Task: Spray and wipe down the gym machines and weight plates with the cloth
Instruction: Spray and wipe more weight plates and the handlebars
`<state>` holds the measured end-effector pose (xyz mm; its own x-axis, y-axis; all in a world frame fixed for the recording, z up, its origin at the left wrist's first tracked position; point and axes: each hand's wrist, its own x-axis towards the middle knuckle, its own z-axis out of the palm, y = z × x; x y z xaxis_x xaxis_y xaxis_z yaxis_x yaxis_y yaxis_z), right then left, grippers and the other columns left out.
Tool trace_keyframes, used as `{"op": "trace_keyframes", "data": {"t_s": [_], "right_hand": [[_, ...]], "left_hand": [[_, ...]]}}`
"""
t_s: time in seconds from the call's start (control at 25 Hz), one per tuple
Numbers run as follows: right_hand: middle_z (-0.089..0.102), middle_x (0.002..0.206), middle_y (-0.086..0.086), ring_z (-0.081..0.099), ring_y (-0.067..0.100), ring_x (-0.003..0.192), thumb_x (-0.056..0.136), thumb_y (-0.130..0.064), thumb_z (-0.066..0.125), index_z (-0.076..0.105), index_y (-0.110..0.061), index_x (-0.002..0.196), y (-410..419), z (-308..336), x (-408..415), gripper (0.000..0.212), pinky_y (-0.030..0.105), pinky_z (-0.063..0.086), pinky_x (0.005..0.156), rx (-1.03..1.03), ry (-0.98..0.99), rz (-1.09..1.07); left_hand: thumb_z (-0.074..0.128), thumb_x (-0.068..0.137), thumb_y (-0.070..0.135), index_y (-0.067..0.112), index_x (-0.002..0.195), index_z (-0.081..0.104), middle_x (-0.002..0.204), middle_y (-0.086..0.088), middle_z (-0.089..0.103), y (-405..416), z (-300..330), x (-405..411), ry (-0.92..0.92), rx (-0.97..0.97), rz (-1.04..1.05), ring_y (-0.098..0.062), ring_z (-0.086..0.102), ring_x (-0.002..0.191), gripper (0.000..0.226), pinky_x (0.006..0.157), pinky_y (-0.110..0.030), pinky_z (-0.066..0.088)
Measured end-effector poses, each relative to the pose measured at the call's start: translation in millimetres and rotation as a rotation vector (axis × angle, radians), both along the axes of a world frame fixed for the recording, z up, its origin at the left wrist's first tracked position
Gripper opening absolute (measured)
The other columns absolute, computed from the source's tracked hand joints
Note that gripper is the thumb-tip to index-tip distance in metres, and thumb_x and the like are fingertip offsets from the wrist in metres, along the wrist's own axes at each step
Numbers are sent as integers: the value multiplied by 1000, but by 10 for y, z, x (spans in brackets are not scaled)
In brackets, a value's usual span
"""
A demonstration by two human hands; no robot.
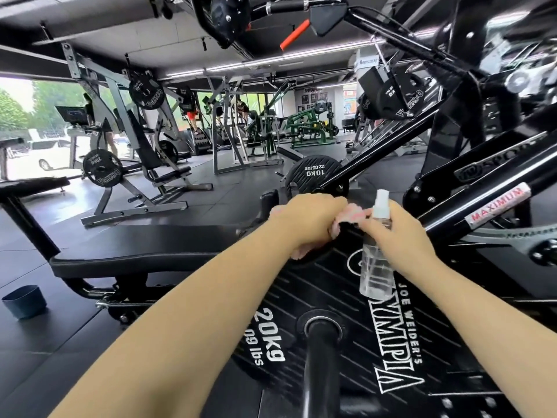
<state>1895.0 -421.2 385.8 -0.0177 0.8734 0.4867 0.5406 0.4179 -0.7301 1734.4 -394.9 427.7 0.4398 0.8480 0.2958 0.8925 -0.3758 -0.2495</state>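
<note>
A black 20 kg weight plate [346,297] with white lettering fills the lower middle, mounted on a black bar [321,366]. My left hand [310,218] grips a pink cloth [351,217] against the plate's top edge. My right hand [394,227] holds a clear spray bottle [376,263] with a white nozzle, hanging down over the plate, and its fingertips touch the cloth. A smaller 10 kg plate [313,176] stands just behind my hands.
A black padded bench [144,251] lies at left. The machine's black frame with a red "MAXIMUM" label [497,206] rises at right. A dark blue cup [24,301] sits on the floor at left. Further machines and people stand in the background.
</note>
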Motion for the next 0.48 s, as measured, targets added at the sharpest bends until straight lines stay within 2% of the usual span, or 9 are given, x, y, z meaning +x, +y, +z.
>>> {"op": "trace_keyframes", "data": {"t_s": [0.12, 0.24, 0.36, 0.48], "right_hand": [[53, 72, -7, 56, 26, 82, 74, -50, 51, 49, -24, 77, 82, 98, -151, 26, 41, 43, 76, -79, 71, -1], [51, 71, -8, 51, 21, 76, 67, -50, 42, 47, -20, 73, 124, 64, -101, 31, 38, 37, 71, -128, 141, -23], [47, 74, -5, 47, 17, 70, 75, -48, 50, 44, -19, 70, 129, 53, -70, 30, 36, 32, 68, -120, 151, 1], [45, 79, -2, 43, 15, 67, 87, -35, 55, 37, -20, 67, 120, 37, -61, 31, 35, 30, 69, -95, 128, -25]], "left_hand": [[55, 81, 24, 21, 97, 50, 94, -1, 62, 71, 5, 139, 5, -11, 28, -26, 60, 86, 17, 62, -31, 38], [55, 81, 30, 22, 101, 48, 92, 1, 64, 55, -34, 69, -41, 39, 63, -27, 62, 86, 22, 62, -32, 39], [55, 82, 31, 22, 103, 42, 97, 1, 65, -31, -52, -80, -97, 60, 125, -28, 61, 92, 27, 66, -33, 41], [58, 81, 33, 23, 111, 42, 104, 3, 63, -146, -174, -466, -160, 34, 225, -26, 61, 96, 36, 69, -33, 41]]}}
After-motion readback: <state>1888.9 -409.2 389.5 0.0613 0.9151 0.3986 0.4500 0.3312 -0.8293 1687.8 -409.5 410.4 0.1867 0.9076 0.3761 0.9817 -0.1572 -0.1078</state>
